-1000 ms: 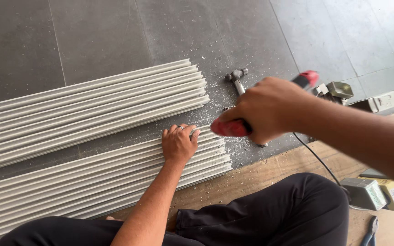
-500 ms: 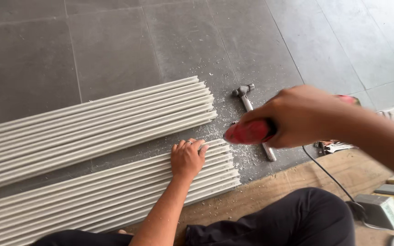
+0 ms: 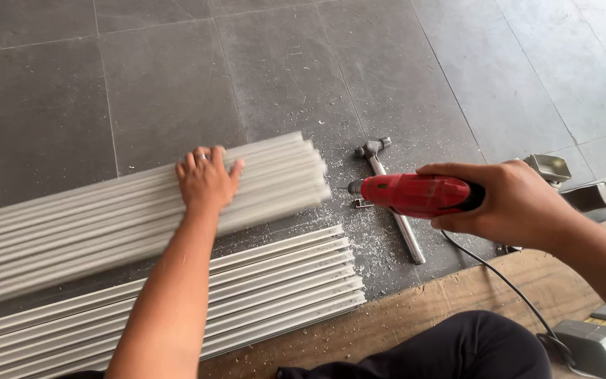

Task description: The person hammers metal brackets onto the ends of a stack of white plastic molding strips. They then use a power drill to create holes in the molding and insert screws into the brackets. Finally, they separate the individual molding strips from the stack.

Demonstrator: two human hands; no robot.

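Note:
My left hand [image 3: 206, 179] lies flat, fingers spread, on the far bundle of long grey-white ribbed strips [image 3: 92, 224] on the dark tiled floor. A second, nearer bundle of the same strips [image 3: 275, 284] lies below my forearm. My right hand [image 3: 513, 203] grips a red corded power tool [image 3: 415, 194] held level, its metal nose pointing left toward the end of the far bundle, a short gap away.
A metal claw hammer [image 3: 394, 210] lies on the floor under the tool amid white dust. A wooden board [image 3: 422, 309] runs along the near edge. Small metal parts [image 3: 548, 167] sit at right, a grey box [image 3: 590, 347] at bottom right. My dark trouser leg [image 3: 457, 351] is below.
My left hand has left the near bundle and moved up onto the far bundle. The right hand has turned the red tool so it points left, lower and nearer the strip ends.

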